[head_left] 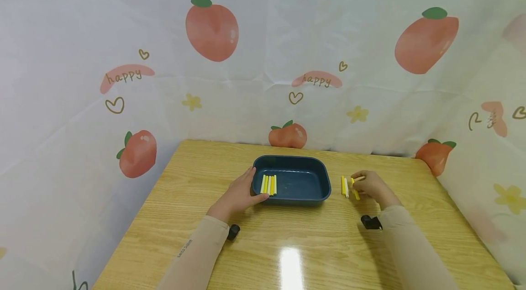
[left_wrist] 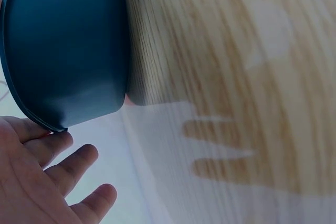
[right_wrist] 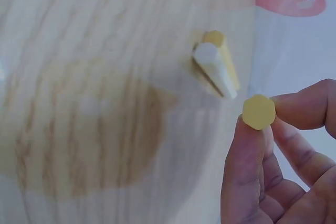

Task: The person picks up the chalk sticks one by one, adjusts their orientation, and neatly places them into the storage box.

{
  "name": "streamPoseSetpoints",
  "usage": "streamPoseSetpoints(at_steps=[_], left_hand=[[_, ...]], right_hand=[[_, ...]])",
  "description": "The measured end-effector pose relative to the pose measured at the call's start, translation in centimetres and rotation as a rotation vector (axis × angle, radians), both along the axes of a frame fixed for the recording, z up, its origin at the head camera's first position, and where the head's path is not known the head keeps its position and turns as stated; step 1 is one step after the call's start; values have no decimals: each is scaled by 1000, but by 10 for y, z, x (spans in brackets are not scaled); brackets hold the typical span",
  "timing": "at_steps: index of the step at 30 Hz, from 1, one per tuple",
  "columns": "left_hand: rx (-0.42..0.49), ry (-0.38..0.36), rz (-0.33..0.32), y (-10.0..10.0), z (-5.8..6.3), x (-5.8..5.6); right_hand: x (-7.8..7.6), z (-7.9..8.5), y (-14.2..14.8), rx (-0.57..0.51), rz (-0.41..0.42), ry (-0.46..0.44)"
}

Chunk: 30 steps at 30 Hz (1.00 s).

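A dark blue rectangular container (head_left: 304, 200) stands on the table with several yellow and white chalk sticks (head_left: 269, 185) lying side by side at its left end. My left hand (head_left: 240, 193) rests on its left end, the thumb along the near rim. In the left wrist view the spread fingers (left_wrist: 79, 166) touch the outside of the rim. Right of the container, my right hand (head_left: 371, 187) pinches a yellow chalk stick (right_wrist: 259, 112) between thumb and fingertip. Beside it a yellow chalk stick (head_left: 343, 185) and a white chalk stick (head_left: 347, 188) lie together on the table.
The wood-grain table (head_left: 328, 253) runs back to a white curtain (head_left: 255, 29) printed with peaches, which also hangs at both sides. Black wrist-camera pieces (head_left: 371, 222) sit by each forearm. A bright reflection shows on the tabletop near the front.
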<state>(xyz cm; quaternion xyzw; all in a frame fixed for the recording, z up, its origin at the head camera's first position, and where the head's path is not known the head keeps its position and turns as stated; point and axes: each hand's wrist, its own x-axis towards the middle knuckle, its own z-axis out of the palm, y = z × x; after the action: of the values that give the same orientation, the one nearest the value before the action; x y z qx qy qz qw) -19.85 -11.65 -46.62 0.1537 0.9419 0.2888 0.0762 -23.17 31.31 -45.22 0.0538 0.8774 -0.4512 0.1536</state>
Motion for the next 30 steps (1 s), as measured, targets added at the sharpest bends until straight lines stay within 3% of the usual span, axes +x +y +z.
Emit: streamPoseSetpoints(at_steps=[30], left_hand=[[4, 0, -3, -1, 1, 0]], right_hand=[[8, 44, -12, -151, 50, 48]])
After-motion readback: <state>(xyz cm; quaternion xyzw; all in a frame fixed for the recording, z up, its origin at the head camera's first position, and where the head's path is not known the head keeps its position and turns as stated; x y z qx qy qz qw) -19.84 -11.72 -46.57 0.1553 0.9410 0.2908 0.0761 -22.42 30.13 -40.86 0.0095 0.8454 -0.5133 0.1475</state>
